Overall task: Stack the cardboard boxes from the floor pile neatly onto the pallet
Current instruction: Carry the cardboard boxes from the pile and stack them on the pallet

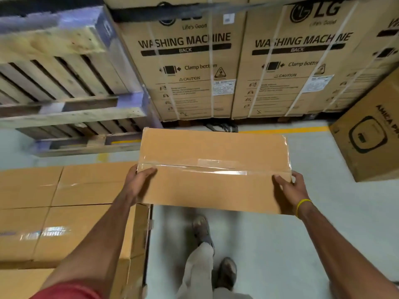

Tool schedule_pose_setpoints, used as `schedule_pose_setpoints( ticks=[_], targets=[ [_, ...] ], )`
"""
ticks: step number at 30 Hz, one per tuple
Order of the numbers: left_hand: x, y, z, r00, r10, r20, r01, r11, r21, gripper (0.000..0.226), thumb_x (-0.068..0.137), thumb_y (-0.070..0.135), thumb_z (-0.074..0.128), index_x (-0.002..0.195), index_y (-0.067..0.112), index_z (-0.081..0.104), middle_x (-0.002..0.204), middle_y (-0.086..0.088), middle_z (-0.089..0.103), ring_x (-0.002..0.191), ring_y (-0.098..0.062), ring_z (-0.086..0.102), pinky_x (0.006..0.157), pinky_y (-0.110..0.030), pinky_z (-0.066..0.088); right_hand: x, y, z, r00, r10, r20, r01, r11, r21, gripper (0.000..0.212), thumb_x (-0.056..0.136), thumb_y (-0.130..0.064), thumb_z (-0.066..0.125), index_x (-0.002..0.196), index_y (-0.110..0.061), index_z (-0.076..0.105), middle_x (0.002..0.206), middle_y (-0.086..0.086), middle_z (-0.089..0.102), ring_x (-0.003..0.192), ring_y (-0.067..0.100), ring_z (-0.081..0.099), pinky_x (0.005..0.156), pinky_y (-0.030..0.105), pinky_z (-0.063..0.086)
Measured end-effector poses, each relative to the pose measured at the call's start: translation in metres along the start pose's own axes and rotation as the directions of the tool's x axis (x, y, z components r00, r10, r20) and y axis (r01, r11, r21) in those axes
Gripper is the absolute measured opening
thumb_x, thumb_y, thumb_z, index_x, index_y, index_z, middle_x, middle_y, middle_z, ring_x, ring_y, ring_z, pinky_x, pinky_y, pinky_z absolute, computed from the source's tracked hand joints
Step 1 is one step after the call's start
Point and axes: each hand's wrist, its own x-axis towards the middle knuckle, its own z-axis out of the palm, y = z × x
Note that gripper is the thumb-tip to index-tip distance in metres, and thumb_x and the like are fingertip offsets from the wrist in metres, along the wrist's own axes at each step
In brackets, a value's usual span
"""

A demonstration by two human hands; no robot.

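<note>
I carry a plain brown cardboard box (213, 167), sealed with clear tape along its top seam, in the air in front of me. My left hand (138, 184) grips its left end with the thumb over the top edge. My right hand (290, 187), a yellow band at the wrist, grips its right end the same way. To my left, several matching taped boxes (64, 212) sit stacked side by side, their tops level. The carried box hangs just right of and above that stack's corner.
Empty wooden pallets (64, 87) are stacked at the back left. Tall washing machine cartons (190, 67) stand in a row behind. A printed carton (371, 137) sits at the right. My feet (216, 255) are on grey floor with a yellow line.
</note>
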Motion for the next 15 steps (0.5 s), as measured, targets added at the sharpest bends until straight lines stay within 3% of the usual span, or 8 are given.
schedule_pose_setpoints(
  ticks=[2, 5, 8, 12, 15],
  targets=[
    [-0.028, -0.003, -0.025, 0.999, 0.032, -0.038, -0.031, 0.999, 0.027, 0.054, 0.090, 0.023, 0.080, 0.136, 0.020, 0.053, 0.113, 0.002, 0.067, 0.099, -0.018, 0.064, 0.083, -0.032, 0.048, -0.015, 0.005, 0.005, 1.000, -0.021, 0.016, 0.022, 0.999, -0.045, 0.076, 0.059, -0.064, 0.074, 0.126, -0.046, 0.044, 0.124, -0.001, 0.064, 0.114, 0.027, 0.061, 0.105, 0.049, 0.047],
    [-0.052, -0.011, -0.060, 0.996, 0.062, -0.069, -0.054, 0.993, 0.102, 0.070, 0.089, 0.024, 0.080, 0.149, 0.016, 0.046, 0.124, -0.004, 0.062, 0.110, -0.027, 0.059, 0.094, -0.039, 0.046, -0.050, 0.004, 0.016, 0.997, -0.058, 0.042, 0.062, 0.994, -0.092, 0.074, 0.065, -0.062, 0.073, 0.130, -0.045, 0.044, 0.126, -0.001, 0.064, 0.115, 0.028, 0.060, 0.105, 0.050, 0.047],
    [-0.071, -0.023, -0.094, 0.996, 0.056, -0.071, -0.046, 0.989, 0.140, 0.074, 0.089, 0.026, 0.080, 0.153, 0.015, 0.043, 0.128, -0.007, 0.060, 0.113, -0.029, 0.058, 0.098, -0.043, 0.047, -0.085, 0.001, 0.028, 0.996, -0.080, 0.046, 0.085, 0.990, -0.113, 0.065, 0.080, -0.048, 0.075, 0.137, -0.040, 0.045, 0.123, 0.000, 0.062, 0.114, 0.028, 0.058, 0.105, 0.047, 0.046],
    [-0.091, -0.035, -0.142, 0.996, 0.059, -0.066, -0.049, 0.988, 0.144, 0.077, 0.087, 0.029, 0.082, 0.153, 0.016, 0.045, 0.135, -0.009, 0.064, 0.115, -0.030, 0.062, 0.102, -0.046, 0.050, -0.122, 0.002, 0.044, 0.993, -0.119, 0.019, 0.120, 0.985, -0.120, 0.065, 0.079, -0.047, 0.076, 0.137, -0.033, 0.051, 0.127, 0.001, 0.064, 0.115, 0.029, 0.060, 0.105, 0.047, 0.046],
    [-0.106, -0.045, -0.181, 0.995, 0.077, -0.069, -0.069, 0.991, 0.116, 0.076, 0.087, 0.032, 0.081, 0.153, 0.019, 0.046, 0.136, -0.008, 0.064, 0.115, -0.030, 0.063, 0.098, -0.045, 0.051, -0.157, -0.001, 0.060, 0.987, -0.162, 0.012, 0.162, 0.975, -0.149, 0.052, 0.082, -0.044, 0.074, 0.127, -0.024, 0.061, 0.124, 0.005, 0.068, 0.114, 0.031, 0.061, 0.104, 0.048, 0.047]
  ],
)
